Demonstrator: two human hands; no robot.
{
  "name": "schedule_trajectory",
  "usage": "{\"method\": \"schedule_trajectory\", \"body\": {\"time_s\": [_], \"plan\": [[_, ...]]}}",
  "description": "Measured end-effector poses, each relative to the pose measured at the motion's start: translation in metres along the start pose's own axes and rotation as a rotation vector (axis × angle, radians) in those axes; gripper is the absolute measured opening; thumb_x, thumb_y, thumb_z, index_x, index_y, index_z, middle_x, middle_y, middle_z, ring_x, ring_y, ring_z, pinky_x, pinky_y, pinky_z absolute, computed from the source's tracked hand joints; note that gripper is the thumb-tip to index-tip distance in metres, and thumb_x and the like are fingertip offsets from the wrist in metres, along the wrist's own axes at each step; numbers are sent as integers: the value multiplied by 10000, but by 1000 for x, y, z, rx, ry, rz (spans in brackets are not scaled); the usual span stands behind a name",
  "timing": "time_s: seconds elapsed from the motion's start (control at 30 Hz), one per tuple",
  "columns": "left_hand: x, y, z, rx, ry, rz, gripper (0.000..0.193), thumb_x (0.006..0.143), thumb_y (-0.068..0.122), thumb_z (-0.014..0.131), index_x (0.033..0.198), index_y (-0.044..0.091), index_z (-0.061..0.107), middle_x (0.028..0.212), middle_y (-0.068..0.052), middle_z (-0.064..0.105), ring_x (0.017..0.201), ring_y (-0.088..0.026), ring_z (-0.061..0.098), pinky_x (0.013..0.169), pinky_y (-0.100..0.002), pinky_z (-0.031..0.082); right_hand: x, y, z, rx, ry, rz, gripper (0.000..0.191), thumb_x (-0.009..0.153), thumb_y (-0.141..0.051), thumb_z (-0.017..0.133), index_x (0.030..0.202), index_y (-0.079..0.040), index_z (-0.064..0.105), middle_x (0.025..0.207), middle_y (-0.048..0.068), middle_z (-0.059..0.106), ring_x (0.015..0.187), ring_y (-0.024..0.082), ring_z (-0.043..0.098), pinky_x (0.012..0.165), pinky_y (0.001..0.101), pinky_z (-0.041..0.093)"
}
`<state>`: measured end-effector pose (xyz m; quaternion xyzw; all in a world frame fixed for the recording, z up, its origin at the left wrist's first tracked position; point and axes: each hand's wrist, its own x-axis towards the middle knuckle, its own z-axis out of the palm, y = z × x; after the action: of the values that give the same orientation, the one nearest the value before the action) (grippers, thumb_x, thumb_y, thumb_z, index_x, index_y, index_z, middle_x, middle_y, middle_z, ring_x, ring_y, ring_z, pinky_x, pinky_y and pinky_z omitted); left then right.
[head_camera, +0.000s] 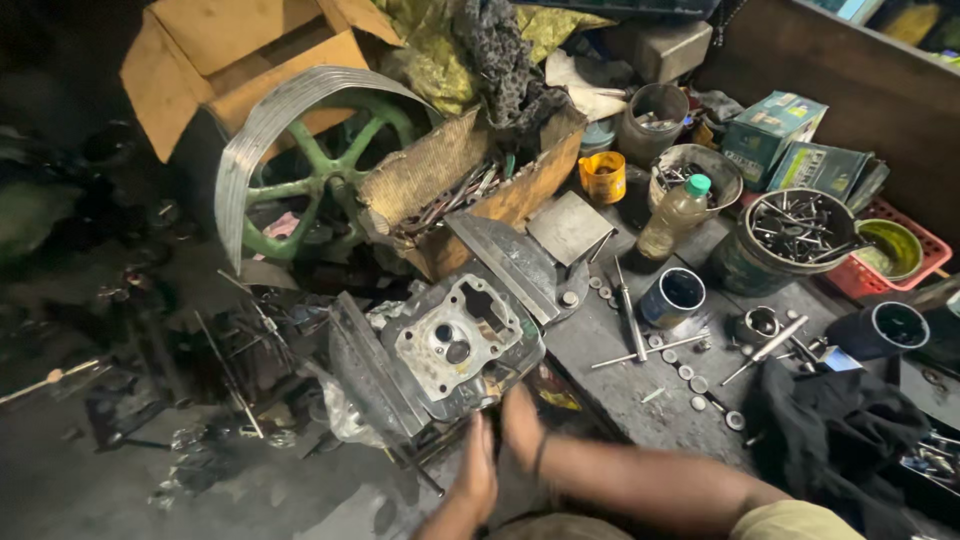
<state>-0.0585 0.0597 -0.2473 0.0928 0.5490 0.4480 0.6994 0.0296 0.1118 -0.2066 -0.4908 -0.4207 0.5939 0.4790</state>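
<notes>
A grey engine cylinder head lies face up at the near edge of a dark, oily bench. My right hand reaches in from the right, fingers stretched flat, its tips at the head's lower edge. My left hand comes up from below, seen edge-on, close beside the right hand. Neither hand shows anything in it. A dark band circles my right wrist.
A green spoked wheel and a cardboard box of tools stand behind the head. On the bench lie valves, washers, a black sleeve, a bottle, a tub of bolts, a red basket and a black cloth.
</notes>
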Motion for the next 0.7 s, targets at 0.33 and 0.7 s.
{"method": "schedule_trajectory", "body": {"time_s": [0.33, 0.7], "plan": [[6, -12, -5, -1675, -223, -346, 738, 1080, 525, 299, 1548, -34, 406, 1556, -247, 444, 1423, -394, 353, 1140, -462, 243, 9, -7, -1, -74, 100, 373, 481, 1094, -309, 369, 1349, 59, 545, 1312, 322, 585, 1191, 536, 523, 999, 571, 360], [3, -17, -11, -49, -220, 90, 739, 1016, 550, 344, 1618, 132, 246, 1691, 39, 222, 1546, -98, 192, 1221, -288, 164, 13, 8, -7, -146, 35, -141, 440, 1051, -208, 439, 1353, 98, 531, 1309, 279, 620, 1171, 365, 583, 990, 464, 495]]}}
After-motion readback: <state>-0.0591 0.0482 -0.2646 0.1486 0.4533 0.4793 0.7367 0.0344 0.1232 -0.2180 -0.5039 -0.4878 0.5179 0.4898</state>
